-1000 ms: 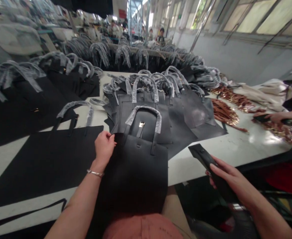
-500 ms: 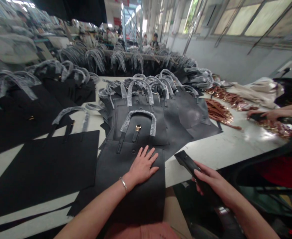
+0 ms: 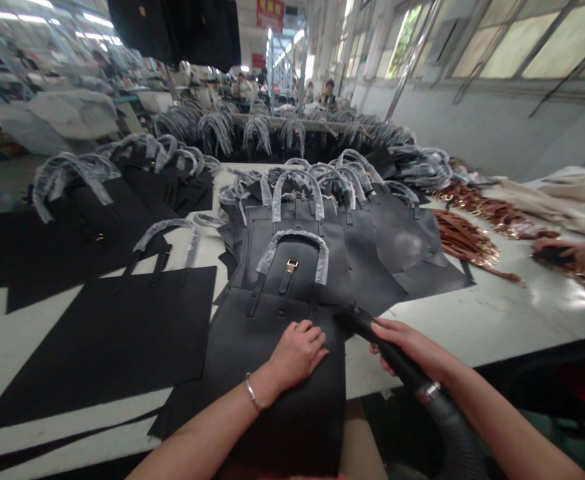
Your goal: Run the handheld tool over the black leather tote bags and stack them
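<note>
A flat black leather bag panel (image 3: pixel 252 353) with a film-wrapped handle (image 3: pixel 292 247) and a gold clasp (image 3: pixel 291 266) lies at the table's near edge, hanging partly over it. My left hand (image 3: pixel 297 350) presses on its right side with the fingers curled down. My right hand (image 3: pixel 412 350) is wrapped round a black nozzle (image 3: pixel 367 327) joined to a ribbed hose (image 3: pixel 452 427). The nozzle's tip touches the panel's right edge, just right of my left hand.
Stacks of the same black panels with wrapped handles (image 3: pixel 322 200) fill the white table (image 3: pixel 497 313) behind and to the left (image 3: pixel 112 320). Brown straps with gold hardware (image 3: pixel 465 237) lie at the right, where another person's hand (image 3: pixel 572 252) works. More bags hang farther back.
My left hand went from the panel's top left corner to its right side and its fingers curled. My right hand brought the nozzle leftward onto the panel's edge.
</note>
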Demonstrator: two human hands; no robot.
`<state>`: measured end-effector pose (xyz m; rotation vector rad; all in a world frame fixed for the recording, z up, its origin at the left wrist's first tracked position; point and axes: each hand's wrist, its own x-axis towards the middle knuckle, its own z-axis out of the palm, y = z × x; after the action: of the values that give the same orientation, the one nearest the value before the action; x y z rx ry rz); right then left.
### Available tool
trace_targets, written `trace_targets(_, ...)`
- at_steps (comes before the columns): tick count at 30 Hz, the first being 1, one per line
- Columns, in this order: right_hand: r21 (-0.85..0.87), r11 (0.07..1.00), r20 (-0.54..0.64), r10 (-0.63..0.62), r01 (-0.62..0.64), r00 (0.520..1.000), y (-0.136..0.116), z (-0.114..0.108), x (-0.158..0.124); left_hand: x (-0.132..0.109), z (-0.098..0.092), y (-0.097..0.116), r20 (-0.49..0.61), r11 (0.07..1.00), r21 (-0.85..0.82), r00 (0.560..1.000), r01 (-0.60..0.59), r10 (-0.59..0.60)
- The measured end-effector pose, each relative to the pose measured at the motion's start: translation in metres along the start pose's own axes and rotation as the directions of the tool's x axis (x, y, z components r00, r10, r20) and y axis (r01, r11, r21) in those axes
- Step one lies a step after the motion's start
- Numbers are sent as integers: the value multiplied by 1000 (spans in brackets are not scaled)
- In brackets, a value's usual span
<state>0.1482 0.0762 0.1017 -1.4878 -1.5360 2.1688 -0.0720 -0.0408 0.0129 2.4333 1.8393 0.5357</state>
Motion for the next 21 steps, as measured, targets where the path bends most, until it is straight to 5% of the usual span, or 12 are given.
trace_targets(10,-208,973,-151,-128,95,980,-6,29,2,4,1,-5,-12,991,-76,994,-112,112)
trace_targets(15,-165,986,-56,-40,30,998,-8,31,-9,2,7,-6,-43,988,-36,988,-152,150)
trace_targets(21,-157,986,64,-37,47,997,-15,53,17,-1,20,-7,-44,973,-9,973,-229,228)
